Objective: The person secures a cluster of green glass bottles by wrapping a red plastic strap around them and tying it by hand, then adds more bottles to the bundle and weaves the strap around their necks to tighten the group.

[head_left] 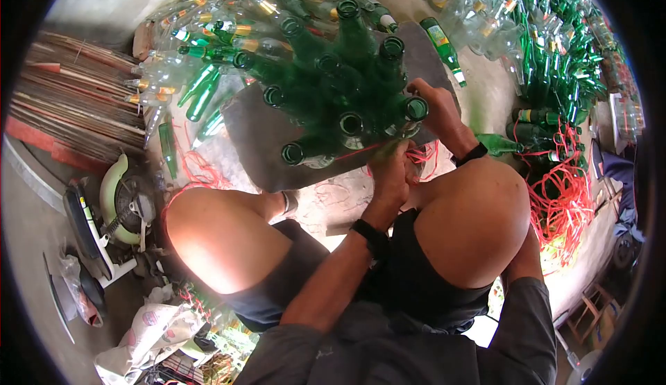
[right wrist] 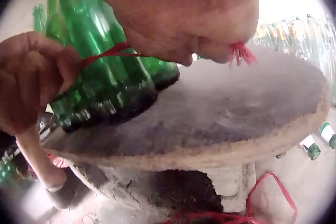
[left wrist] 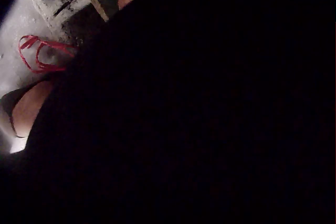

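Note:
A cluster of green glass bottles (head_left: 340, 73) stands upright and packed together on a round-edged stone slab (head_left: 257, 135). Red plastic string (right wrist: 113, 51) stretches across the near side of the bottles, low on their bodies, in the right wrist view. My left hand (head_left: 390, 177) pinches it at the near edge of the cluster. On the cluster's right side, my right hand (head_left: 438, 111) grips the string too, and a frayed red end (right wrist: 241, 53) sticks out beneath its fingers. Most of the left wrist view is black, with the left hand out of sight there.
Loose red string (head_left: 562, 201) lies heaped at the right, by more green bottles (head_left: 534, 132). Many clear bottles (head_left: 479, 21) lie at the back. Bare knees (head_left: 472, 229) flank the slab. Stacked wooden strips (head_left: 76, 107) and a wheeled machine (head_left: 128, 201) are at the left.

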### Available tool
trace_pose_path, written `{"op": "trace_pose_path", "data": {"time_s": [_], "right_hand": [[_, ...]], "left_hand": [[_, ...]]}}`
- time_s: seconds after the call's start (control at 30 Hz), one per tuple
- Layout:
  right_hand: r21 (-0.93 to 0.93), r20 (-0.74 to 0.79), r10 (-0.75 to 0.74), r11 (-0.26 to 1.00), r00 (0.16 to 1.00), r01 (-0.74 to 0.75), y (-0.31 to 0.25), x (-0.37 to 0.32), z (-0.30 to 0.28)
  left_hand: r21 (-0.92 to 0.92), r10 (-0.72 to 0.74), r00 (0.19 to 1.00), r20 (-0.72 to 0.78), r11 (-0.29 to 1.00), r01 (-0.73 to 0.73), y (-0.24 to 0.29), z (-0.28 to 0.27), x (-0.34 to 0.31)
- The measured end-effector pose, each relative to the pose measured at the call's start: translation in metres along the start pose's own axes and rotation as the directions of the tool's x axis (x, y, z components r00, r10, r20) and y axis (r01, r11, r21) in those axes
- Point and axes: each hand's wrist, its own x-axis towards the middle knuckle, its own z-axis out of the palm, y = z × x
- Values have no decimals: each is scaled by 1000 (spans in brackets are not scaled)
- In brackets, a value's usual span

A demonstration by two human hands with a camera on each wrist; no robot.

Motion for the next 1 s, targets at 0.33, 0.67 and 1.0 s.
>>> {"op": "trace_pose_path", "data": {"time_s": [0.33,0.67,1.0], "right_hand": [[-2,-22,-79,997,997,79,-4,10,-3],[170,4,158,973,987,-157,-16,-7,-18],[333,231,280,877,932,-346,-32,-54,-37]], "left_hand": [[-16,-1,999,-45,1000,0,0,5,-1],[27,25,999,-32,999,-24,-9,-4,7],[163,95,995,-21,982,-91,-15,3,12]]}}
